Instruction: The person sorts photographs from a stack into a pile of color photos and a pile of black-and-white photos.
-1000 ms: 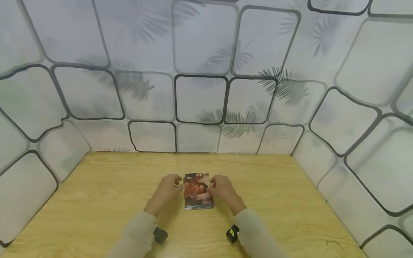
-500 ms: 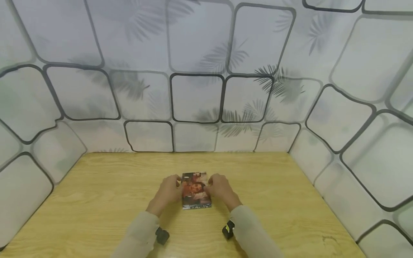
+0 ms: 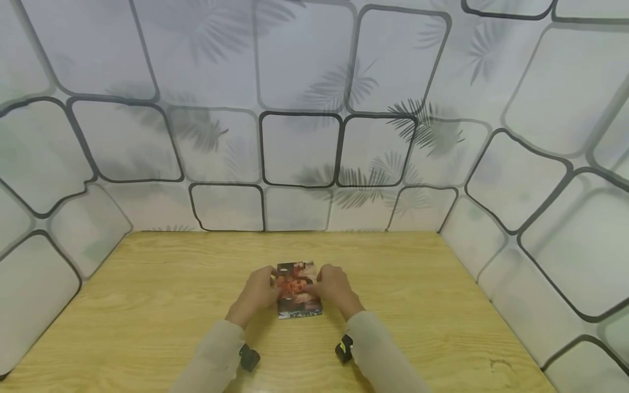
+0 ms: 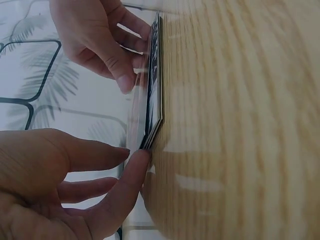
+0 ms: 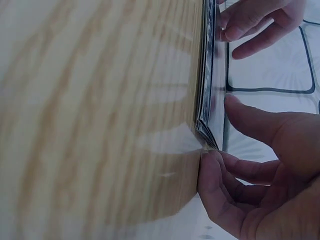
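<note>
A small stack of picture cards (image 3: 300, 305) lies flat on the wooden table, its top card printed with a dark reddish portrait. Several thin layers show along its edge in both wrist views. The left hand (image 3: 259, 288) holds the stack's left edge, thumb over the top and fingers bent against the side. On the opposite edge the right hand (image 3: 336, 286) grips likewise, its thumb reaching over the printed face. Fingertips (image 5: 212, 159) of the right hand meet a corner where the layers fan apart slightly.
A light wood-grain table (image 3: 172, 305) spreads around the hands. Behind and beside it stand pale walls (image 3: 304, 147) patterned with dark rounded outlines and leaf shadows. Each wrist carries a small black device (image 3: 249, 358) below a light sleeve (image 3: 216, 349).
Both thumbs have moved slightly inward over the top card, and the hands sit a little closer together. The view shifted slightly; the stack stays in about the same place.
</note>
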Action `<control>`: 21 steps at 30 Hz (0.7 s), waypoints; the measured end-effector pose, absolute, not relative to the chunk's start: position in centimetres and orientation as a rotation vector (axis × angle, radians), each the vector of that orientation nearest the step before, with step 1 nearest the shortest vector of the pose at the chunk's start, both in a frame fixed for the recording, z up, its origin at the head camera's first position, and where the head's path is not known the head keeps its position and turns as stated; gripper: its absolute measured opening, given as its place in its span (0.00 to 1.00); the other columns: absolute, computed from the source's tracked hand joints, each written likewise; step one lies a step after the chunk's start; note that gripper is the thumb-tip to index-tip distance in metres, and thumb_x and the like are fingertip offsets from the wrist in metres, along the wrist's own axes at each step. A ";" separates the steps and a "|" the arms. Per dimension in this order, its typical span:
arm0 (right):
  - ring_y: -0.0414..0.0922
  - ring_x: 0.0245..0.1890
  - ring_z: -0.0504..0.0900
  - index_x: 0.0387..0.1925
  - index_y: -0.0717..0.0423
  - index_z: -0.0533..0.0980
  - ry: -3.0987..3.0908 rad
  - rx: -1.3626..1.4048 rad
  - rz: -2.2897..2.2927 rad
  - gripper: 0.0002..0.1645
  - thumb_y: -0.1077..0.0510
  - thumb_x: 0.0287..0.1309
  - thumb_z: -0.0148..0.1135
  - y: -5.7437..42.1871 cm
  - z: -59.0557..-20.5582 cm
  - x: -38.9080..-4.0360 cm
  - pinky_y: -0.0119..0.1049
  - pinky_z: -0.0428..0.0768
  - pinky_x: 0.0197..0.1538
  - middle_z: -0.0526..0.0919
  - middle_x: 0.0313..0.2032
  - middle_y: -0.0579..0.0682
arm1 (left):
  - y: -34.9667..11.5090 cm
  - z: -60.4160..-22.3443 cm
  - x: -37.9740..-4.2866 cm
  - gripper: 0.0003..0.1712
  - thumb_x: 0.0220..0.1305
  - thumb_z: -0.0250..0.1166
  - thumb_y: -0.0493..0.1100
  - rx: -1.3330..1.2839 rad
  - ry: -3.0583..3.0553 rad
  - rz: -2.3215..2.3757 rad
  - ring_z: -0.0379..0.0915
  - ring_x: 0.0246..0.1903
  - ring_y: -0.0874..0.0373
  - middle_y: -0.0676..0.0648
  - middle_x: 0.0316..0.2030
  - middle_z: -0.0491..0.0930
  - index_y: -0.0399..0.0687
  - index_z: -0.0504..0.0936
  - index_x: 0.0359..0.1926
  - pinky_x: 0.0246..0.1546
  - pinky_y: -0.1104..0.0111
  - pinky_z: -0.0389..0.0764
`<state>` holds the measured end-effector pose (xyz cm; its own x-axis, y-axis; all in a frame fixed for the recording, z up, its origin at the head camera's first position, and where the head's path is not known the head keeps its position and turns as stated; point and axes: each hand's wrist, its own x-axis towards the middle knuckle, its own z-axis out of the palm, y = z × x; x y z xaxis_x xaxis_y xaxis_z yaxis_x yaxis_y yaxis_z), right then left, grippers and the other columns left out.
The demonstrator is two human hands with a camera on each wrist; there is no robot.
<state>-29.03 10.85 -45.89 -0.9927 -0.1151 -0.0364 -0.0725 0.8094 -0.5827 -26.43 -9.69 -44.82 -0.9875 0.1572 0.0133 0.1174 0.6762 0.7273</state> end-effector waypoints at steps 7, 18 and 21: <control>0.59 0.46 0.84 0.47 0.66 0.77 2.983 -0.156 -0.872 0.27 0.56 0.52 0.80 10.9 -45.5 -28.6 0.52 0.85 0.52 0.85 0.46 0.64 | -9.4 -45.0 -26.5 0.22 0.55 0.67 0.27 0.244 2.865 1.214 0.72 0.21 0.59 0.44 0.28 0.78 0.25 0.78 0.53 0.21 0.72 0.74; 0.44 0.24 0.75 0.49 0.62 0.77 2.975 -0.200 -0.985 0.20 0.62 0.57 0.74 11.4 -45.7 -28.4 0.38 0.77 0.32 0.83 0.27 0.54 | -9.2 -45.4 -26.4 0.22 0.56 0.70 0.29 0.305 2.879 1.218 0.68 0.24 0.58 0.45 0.28 0.77 0.26 0.80 0.52 0.22 0.72 0.69; 0.42 0.20 0.71 0.48 0.61 0.77 3.019 -0.249 -1.018 0.17 0.64 0.58 0.71 11.3 -45.3 -28.1 0.34 0.70 0.27 0.79 0.22 0.50 | -9.3 -45.3 -26.4 0.24 0.57 0.71 0.30 0.310 2.868 1.236 0.72 0.29 0.56 0.41 0.34 0.81 0.26 0.79 0.55 0.26 0.70 0.75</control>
